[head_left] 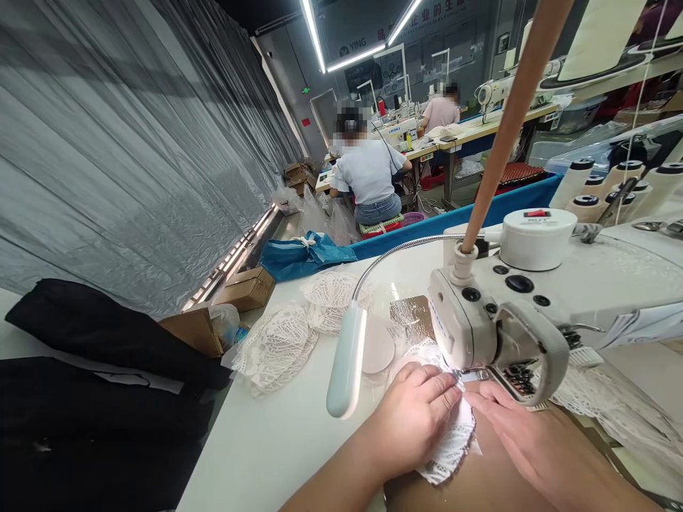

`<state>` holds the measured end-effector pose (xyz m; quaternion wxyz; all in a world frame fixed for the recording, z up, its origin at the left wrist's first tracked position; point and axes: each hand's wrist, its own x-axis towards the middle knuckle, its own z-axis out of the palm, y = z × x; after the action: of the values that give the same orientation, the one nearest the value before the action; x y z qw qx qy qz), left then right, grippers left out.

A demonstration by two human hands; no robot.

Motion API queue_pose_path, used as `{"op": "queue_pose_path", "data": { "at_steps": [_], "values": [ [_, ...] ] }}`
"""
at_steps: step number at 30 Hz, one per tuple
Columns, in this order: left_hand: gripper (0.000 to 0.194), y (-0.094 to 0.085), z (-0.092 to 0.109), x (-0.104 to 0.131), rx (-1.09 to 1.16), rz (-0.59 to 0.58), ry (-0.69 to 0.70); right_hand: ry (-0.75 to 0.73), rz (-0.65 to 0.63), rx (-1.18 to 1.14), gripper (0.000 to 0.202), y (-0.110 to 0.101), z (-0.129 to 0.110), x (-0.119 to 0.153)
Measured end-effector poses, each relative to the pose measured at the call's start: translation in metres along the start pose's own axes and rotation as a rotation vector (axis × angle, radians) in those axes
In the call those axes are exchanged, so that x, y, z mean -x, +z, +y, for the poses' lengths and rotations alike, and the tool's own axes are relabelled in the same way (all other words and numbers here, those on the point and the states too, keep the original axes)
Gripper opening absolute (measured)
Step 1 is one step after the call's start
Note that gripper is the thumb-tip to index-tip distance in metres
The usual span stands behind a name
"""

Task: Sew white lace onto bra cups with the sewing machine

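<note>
A white lace piece [455, 444], curved like a bra cup, lies under the head of a white sewing machine [459, 320]. My left hand [419, 412] rests over it, its curled fingers gripping the fabric close to the presser foot. From the other side, my right hand [512, 419] pinches the lace edge by the needle area; its fingertips nearly meet those of my left. The needle itself is hidden behind the machine head and fingers. Beside my left hand stands the lit head of a gooseneck lamp [346, 363].
Stacked lace cups [277, 348] and a round pale pad [378, 346] lie on the white table [250, 441]. Cardboard boxes [245, 288] and a blue cloth bag [299, 257] sit beyond. Thread cones [579, 181] stand at right. A person [368, 171] sits at another machine ahead.
</note>
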<state>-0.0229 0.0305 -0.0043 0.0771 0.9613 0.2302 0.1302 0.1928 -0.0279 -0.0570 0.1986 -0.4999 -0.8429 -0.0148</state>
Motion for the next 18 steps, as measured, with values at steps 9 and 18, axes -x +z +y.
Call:
{"op": "queue_pose_path", "data": {
  "at_steps": [9,18],
  "values": [
    [0.038,-0.0029,-0.0019,-0.001,0.008,0.017,-0.074,0.083,0.023,-0.011,0.051,0.0092,0.0057,0.0103],
    [0.053,0.0001,-0.0056,0.0051,-0.002,-0.02,-0.157,0.043,0.076,0.135,0.056,0.0094,0.004,0.0024]
  ]
}}
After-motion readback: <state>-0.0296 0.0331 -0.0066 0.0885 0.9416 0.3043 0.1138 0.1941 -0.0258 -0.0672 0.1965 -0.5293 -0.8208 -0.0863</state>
